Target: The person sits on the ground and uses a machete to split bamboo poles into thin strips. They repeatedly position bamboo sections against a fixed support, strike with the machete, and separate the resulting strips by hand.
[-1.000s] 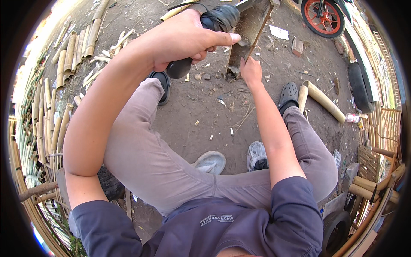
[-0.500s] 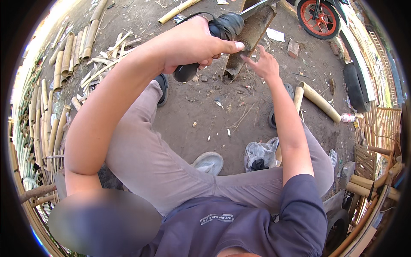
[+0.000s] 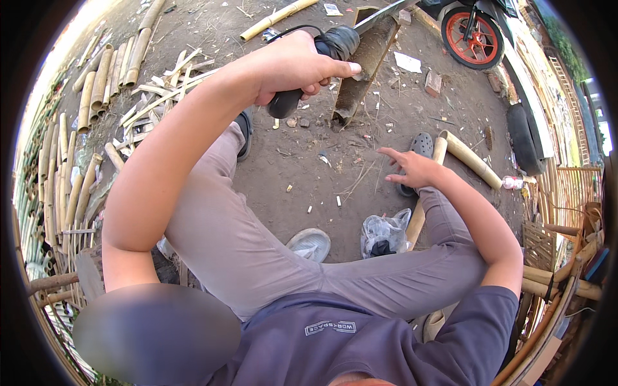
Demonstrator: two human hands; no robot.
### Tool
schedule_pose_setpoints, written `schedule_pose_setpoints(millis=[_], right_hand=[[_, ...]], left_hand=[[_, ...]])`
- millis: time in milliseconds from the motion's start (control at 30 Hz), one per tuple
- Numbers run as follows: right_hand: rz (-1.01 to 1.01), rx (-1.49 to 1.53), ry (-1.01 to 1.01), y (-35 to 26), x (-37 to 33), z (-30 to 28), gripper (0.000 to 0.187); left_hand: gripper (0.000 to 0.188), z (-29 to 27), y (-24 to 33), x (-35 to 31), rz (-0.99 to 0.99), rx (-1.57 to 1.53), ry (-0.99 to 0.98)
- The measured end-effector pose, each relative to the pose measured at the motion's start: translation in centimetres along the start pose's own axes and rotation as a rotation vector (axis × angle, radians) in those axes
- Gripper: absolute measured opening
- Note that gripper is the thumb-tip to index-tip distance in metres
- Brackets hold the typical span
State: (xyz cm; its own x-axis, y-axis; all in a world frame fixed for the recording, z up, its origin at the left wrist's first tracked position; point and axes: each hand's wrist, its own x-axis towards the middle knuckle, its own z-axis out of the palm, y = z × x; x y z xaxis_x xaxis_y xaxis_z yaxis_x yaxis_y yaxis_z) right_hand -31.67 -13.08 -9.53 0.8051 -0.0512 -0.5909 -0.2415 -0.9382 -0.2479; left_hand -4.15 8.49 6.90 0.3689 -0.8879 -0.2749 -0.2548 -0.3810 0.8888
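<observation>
In my left hand (image 3: 293, 67) is the black handle of a machete (image 3: 380, 15), with my fingers wrapped round it and my thumb stretched along it. Dark wrapping covers part of the handle, and the grey blade points to the far right, passing over a brown trough-shaped piece (image 3: 365, 71) on the ground. The blade's tip is cut off by the picture's edge. My right hand (image 3: 412, 168) is empty with its fingers apart. It hovers near my right knee, beside a dark clog (image 3: 421, 145) and a bamboo pole (image 3: 417, 222).
Cut bamboo (image 3: 96, 83) and split strips (image 3: 158, 96) lie on the left. A bamboo tube (image 3: 473, 159), a brick (image 3: 433, 82), a black tire (image 3: 524, 138) and a motorcycle wheel (image 3: 472, 37) are to the right. A clear plastic bag (image 3: 383, 233) lies between my legs.
My right hand has drawn back from beside the trough-shaped piece, toward me and to the right. My left hand keeps hold of the machete and has barely moved.
</observation>
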Motion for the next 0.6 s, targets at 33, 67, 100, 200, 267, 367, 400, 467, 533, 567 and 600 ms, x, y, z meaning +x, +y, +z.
schedule_pose_setpoints(millis=[33, 67, 100, 200, 267, 367, 400, 467, 533, 567, 600], right_hand=[[0.031, 0.259, -0.04, -1.6, -0.9, 0.3, 0.056], [0.012, 0.169, -0.095, -4.0, -1.9, -0.5, 0.055], [-0.003, 0.081, -0.145, -6.4, -3.5, -2.2, 0.055], [-0.102, -0.096, -0.05, -6.5, -5.0, -3.4, 0.055], [-0.141, -0.068, 0.1, -5.9, -5.3, -4.2, 0.038], [-0.147, -0.356, 0.346, -3.2, -6.8, -6.2, 0.038], [-0.055, -0.247, 0.433, -3.4, -7.6, -7.3, 0.051], [0.051, -0.02, 0.554, -2.6, -9.1, -9.2, 0.069], [0.174, 0.24, 0.599, 0.6, -10.4, -9.5, 0.067], [0.269, 0.391, 0.601, 2.6, -10.8, -8.9, 0.061], [0.309, 0.488, 0.716, 5.7, -11.3, -6.6, 0.055]], left_hand=[[0.041, 0.1, 0.1, 0.1, 0.004, 0.01, 0.006], [0.041, 0.3, 0.0, 0.1, 0.0, 0.024, 0.011], [0.041, 0.4, 0.0, 0.0, -0.009, 0.026, 0.011], [0.04, 0.7, 0.2, 0.3, 0.005, 0.011, 0.002], [0.038, 0.6, 0.1, 0.4, 0.012, -0.008, -0.014], [0.038, 1.0, 0.8, 0.9, 0.015, -0.024, -0.028], [0.038, 0.9, 0.3, 1.1, 0.007, -0.023, -0.022], [0.038, 0.8, -0.2, 0.9, -0.009, -0.022, -0.009], [0.039, 0.6, -0.2, 0.8, -0.008, -0.023, 0.004], [0.039, 0.4, -0.3, 0.6, -0.009, -0.016, 0.007], [0.04, 0.4, -0.3, 0.7, 0.0, -0.014, -0.001]])
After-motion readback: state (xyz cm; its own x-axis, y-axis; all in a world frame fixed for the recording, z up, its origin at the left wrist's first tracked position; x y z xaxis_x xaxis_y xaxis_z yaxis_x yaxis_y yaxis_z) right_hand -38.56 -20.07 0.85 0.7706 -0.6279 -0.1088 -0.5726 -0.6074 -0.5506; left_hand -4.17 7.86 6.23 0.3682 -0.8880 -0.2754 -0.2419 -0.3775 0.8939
